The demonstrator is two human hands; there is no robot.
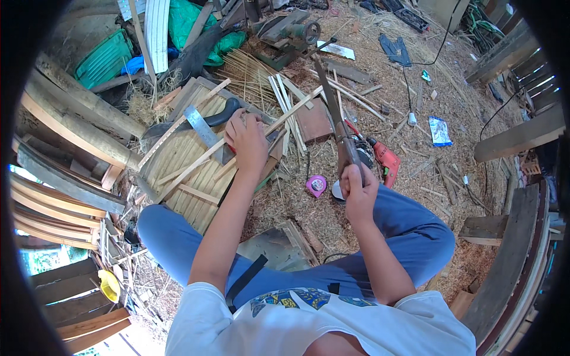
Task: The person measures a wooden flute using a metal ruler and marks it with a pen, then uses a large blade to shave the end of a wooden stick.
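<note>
Wood shavings (380, 68) are all over the ground, so I'll use the pink tape measure (316, 186) as the landmark since it's easy to spot. Left of it and a bit farther up sits a slatted wooden panel (178, 151) with several thin strips lying across it. One long wooden strip (297, 108) runs at a slant over that panel, its far end reaching straight up beyond the tape measure. Left hand (246, 142) is up and to the left of the tape, fingers curled down over that strip; can't tell if it's properly clenched or just pressing. A metal square (202, 126) lies on the panel just beside that hand, farther left from the tape. Right hand (359, 193) is right of the tape and near it, wrapped firmly round the handle of a long blade (330, 95), tilted so it points up and away past the tape. Also right of the tape, a bit higher, there's a red drill (389, 161), and well beyond that a blue and white packet (440, 131).
</note>
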